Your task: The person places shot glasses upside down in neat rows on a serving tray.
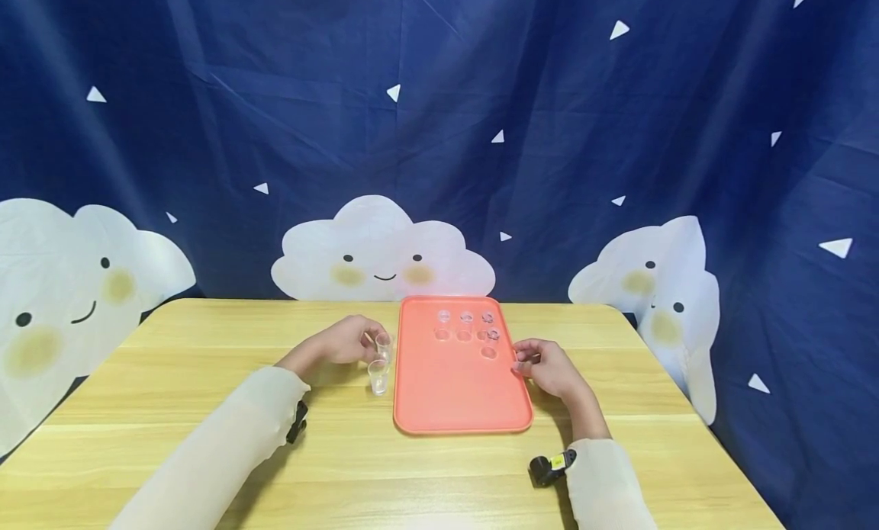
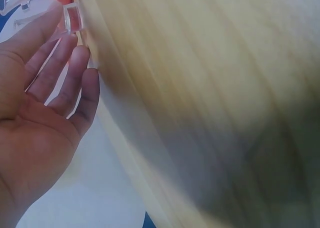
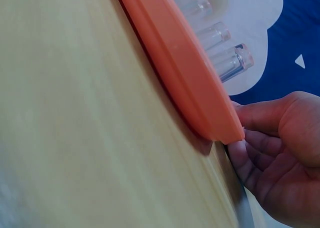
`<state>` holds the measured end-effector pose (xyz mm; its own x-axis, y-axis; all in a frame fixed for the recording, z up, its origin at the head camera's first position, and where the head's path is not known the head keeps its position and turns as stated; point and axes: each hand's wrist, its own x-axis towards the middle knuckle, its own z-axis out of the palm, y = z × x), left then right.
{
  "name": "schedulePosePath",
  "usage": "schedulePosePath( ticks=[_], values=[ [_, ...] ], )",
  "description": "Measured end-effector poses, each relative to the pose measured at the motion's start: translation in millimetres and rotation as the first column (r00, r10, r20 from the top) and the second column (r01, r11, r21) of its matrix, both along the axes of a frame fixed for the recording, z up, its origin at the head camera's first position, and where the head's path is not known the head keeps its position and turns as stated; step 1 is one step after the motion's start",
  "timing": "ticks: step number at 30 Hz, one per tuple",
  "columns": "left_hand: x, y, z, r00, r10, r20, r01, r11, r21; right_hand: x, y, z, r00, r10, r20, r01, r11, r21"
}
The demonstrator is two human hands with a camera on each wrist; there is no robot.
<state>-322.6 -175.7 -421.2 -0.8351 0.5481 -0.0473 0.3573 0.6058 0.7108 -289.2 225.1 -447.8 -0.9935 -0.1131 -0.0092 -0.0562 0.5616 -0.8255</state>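
Observation:
Beside the tray's left edge, my left hand (image 1: 350, 339) pinches a small clear plastic cup (image 1: 383, 348) between thumb and fingers; the left wrist view also shows this cup (image 2: 74, 19) at the fingertips. A second clear cup (image 1: 378, 380) stands on the table just in front of it. On the far right part of the orange-red tray (image 1: 453, 396) stand several clear cups (image 1: 465, 326), three of them in a row at the back. My right hand (image 1: 549, 366) grips the tray's right rim, with the thumb at the rim (image 3: 232, 130) in the right wrist view.
The tray lies flat on a light wood table (image 1: 330, 454). Behind the table's far edge hangs a dark blue curtain (image 1: 439, 133) with white clouds and triangles. A black wrist camera (image 1: 549, 469) sits beside the right sleeve.

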Motion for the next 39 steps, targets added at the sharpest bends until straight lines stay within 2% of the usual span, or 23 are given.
schedulePosePath(
  ticks=[6, 11, 15, 21, 29, 39],
  values=[
    [-2.3, -2, 2.1, 0.999, 0.031, -0.029, -0.032, 0.999, -0.016, -0.9, 0, 0.2, 1.0, 0.003, -0.024, -0.003, 1.0, 0.022],
    [-5.8, -4, 6.2, 0.998, 0.039, -0.059, -0.038, 0.999, 0.021, -1.5, 0, 0.5, 1.0, -0.001, -0.028, 0.002, 0.999, 0.034],
    [-8.3, -3, 11.6, 0.996, 0.027, -0.087, -0.022, 0.998, 0.058, -1.4, -1, 0.9, 1.0, -0.004, -0.02, 0.005, 1.0, 0.03],
    [-10.4, 1, 22.7, 0.99, 0.044, -0.135, -0.036, 0.998, 0.06, -1.1, 0, 0.4, 1.0, -0.01, -0.009, 0.011, 0.999, 0.035],
    [-13.7, 12, 31.5, 0.973, 0.124, -0.194, -0.104, 0.988, 0.111, -1.3, 0, -0.3, 1.0, -0.018, -0.01, 0.019, 0.999, 0.036],
    [-8.7, 35, 45.3, 0.972, 0.132, -0.195, -0.101, 0.982, 0.161, -0.7, 0, 0.5, 1.0, -0.008, -0.021, 0.009, 0.999, 0.034]
  ],
)
